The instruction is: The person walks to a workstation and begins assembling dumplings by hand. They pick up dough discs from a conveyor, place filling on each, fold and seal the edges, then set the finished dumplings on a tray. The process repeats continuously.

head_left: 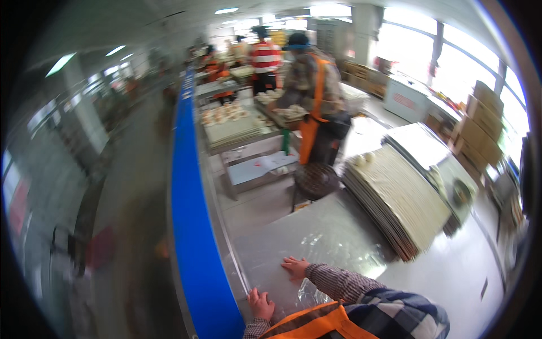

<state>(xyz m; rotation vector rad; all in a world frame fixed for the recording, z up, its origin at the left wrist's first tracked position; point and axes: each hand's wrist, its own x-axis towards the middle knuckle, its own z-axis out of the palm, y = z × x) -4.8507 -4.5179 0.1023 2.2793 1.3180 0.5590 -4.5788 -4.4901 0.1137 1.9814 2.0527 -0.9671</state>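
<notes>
My right hand (295,268) lies palm down on a grey metal tabletop (344,226), fingers spread. Nearer to me, my left hand (261,304) rests by the table's left edge, next to the blue belt, its fingers apart. Neither hand holds anything that I can see. Crinkled clear plastic film (310,292) lies beside and below my right hand. More shiny creases show farther up the tabletop. I cannot tell whether the fingers touch the film.
A long blue conveyor belt (195,226) runs along my left. At right stands a tall stack of cloth-covered boards (401,198) with round pale pieces (364,159) on top. Ahead, a person in an orange apron (316,101) stands by a round stool (317,181). Cardboard boxes (480,124) are piled far right.
</notes>
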